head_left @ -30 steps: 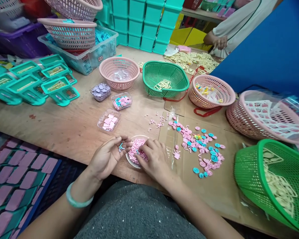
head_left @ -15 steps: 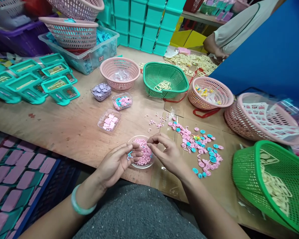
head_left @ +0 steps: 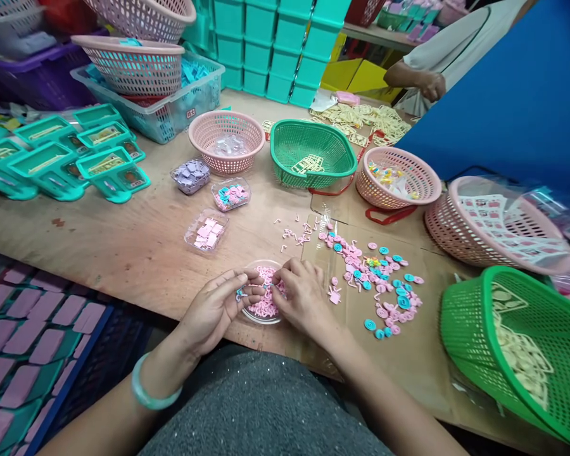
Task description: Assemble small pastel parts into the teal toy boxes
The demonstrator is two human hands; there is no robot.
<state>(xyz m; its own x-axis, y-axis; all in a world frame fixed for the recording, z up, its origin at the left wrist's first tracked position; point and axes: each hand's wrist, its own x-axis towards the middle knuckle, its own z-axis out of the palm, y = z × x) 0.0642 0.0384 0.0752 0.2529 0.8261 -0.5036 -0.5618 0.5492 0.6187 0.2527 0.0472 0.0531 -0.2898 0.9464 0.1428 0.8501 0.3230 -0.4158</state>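
Observation:
My left hand (head_left: 225, 304), palm up with curled fingers, holds a small blue plastic piece (head_left: 240, 294), partly covered by the fingers. The fingers of my right hand (head_left: 300, 294) are pinched close to the left fingertips; what they grip is hidden. Both hands are over a round clear dish (head_left: 261, 320) filled with small pink hook-shaped pieces (head_left: 265, 305). A square pink piece (head_left: 334, 296) lies just right of my right hand. Farther right are scattered pink and blue button-like discs (head_left: 403, 302), and loose pink hooks (head_left: 304, 233) lie beyond the dish.
Clear trays hold pink squares (head_left: 209, 233), mixed discs (head_left: 231, 195) and purple pieces (head_left: 190, 176). Behind stand a pink basket (head_left: 225, 120) and a green basket (head_left: 313, 130). A large green basket (head_left: 460, 354) stands at right. A co-worker's hand (head_left: 431, 85) is beyond the blue panel (head_left: 494, 107).
My right hand has moved left and its fingers have closed in nearer the left hand. The square pink piece beside it now shows. The co-worker's hand has risen.

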